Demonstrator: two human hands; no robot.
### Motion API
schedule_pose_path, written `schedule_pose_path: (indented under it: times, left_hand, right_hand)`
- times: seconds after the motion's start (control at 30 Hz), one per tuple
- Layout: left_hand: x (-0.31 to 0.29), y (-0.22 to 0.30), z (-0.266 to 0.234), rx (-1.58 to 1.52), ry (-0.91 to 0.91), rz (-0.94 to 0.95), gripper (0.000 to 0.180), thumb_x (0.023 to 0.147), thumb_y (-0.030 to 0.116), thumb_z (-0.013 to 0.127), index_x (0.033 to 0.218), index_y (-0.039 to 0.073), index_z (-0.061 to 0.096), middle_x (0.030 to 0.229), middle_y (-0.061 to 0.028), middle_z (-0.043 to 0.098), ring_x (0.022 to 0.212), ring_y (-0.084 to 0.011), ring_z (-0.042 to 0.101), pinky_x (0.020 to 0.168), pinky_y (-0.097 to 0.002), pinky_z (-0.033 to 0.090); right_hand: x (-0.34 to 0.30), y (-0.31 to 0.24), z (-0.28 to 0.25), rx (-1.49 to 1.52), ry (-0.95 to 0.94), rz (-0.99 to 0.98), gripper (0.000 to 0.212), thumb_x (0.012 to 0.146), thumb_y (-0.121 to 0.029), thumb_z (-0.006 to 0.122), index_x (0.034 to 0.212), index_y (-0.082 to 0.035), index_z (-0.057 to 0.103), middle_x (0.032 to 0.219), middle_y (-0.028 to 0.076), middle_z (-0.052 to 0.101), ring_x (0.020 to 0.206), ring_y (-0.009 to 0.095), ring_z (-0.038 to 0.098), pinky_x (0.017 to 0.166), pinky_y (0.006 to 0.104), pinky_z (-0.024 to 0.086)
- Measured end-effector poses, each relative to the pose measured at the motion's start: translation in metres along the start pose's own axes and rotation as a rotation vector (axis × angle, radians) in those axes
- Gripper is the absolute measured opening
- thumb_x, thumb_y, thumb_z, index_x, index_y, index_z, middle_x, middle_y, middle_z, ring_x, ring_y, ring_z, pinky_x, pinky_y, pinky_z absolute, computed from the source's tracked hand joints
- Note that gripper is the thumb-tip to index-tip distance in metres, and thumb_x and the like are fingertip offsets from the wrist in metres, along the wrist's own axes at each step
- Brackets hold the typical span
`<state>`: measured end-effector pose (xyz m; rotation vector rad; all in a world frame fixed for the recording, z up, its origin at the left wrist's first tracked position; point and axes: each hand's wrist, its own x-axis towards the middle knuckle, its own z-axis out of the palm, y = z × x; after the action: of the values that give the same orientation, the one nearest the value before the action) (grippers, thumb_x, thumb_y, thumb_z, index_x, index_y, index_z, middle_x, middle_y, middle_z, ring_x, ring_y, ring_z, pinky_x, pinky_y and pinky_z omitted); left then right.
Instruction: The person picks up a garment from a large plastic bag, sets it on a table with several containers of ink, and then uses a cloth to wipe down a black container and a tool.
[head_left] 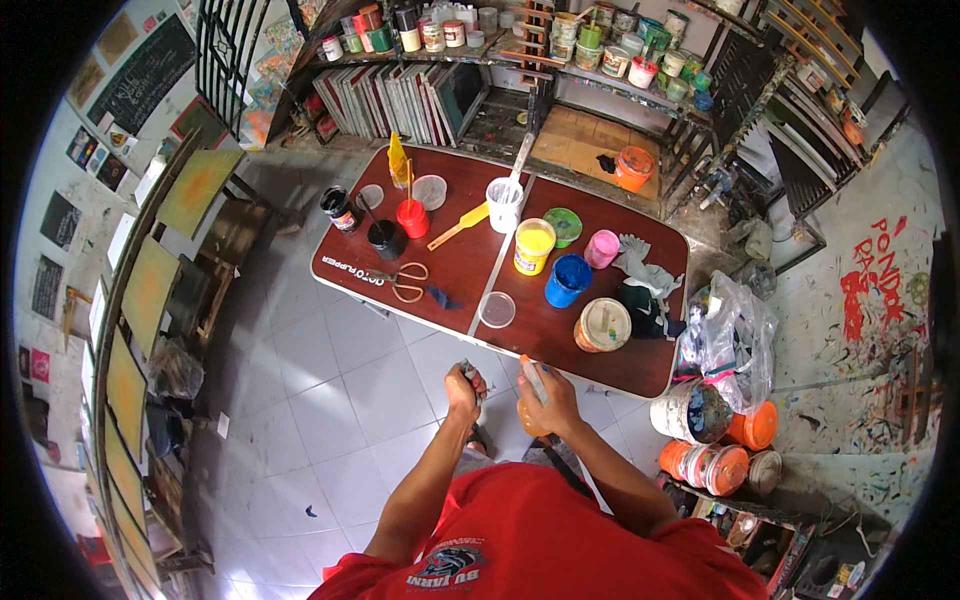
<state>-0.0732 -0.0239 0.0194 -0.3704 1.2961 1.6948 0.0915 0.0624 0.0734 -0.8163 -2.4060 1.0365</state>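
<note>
the left hand [463,385] has its fingers closed around a small grey thing, too small to tell what. the right hand [548,398] grips an orange jar [530,418] with a stick [533,378] in it. both are just off the near edge of the bench [455,262]. near that edge sit a clear lid [497,309] and a tan tub [602,325].
</note>
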Motion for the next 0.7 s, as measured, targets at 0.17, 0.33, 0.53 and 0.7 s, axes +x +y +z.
schedule_pose_path:
  times: [0.17,0.33,0.53,0.7]
  left_hand:
    - [-0.012,0.006,0.005,-0.026,-0.005,-0.124,0.061,0.09,0.074,0.04,0.066,0.018,0.032,0.05,0.0031,0.027,0.043,-0.0134,0.028,0.045,-0.0297,0.022]
    - [-0.033,0.029,0.018,-0.231,-0.117,-0.2,0.072,0.085,0.084,0.039,0.077,0.013,0.046,0.066,-0.0041,0.05,0.054,-0.0175,0.049,0.047,-0.028,0.039]
    - [-0.037,0.064,0.005,-0.247,-0.408,-0.13,0.076,0.089,0.078,0.04,0.104,0.006,0.059,0.11,-0.0157,0.066,0.085,-0.0258,0.068,0.062,-0.0306,0.059]
    - [-0.047,0.083,0.012,-0.255,-0.415,-0.068,0.077,0.092,0.075,0.038,0.112,0.003,0.058,0.127,-0.0217,0.06,0.105,-0.0343,0.066,0.078,-0.0401,0.061]
  right_hand:
    - [0.029,0.038,0.023,0.069,0.244,-0.022,0.043,0.095,-0.021,0.057,0.13,0.004,0.055,0.115,0.026,0.058,0.116,0.042,0.051,0.098,0.049,0.043]
    - [0.061,0.102,0.054,0.082,0.388,0.098,0.048,0.096,-0.026,0.06,0.134,0.002,0.054,0.125,0.028,0.05,0.117,0.041,0.049,0.102,0.0467,0.04]
    - [0.096,0.155,0.077,0.095,0.469,0.086,0.052,0.095,-0.029,0.063,0.136,0.002,0.052,0.126,0.026,0.05,0.121,0.041,0.048,0.104,0.0473,0.038]
    - [0.099,0.174,0.088,-0.044,0.444,0.141,0.06,0.097,-0.032,0.06,0.144,0.0,0.041,0.134,0.028,0.047,0.123,0.045,0.045,0.106,0.0501,0.036]
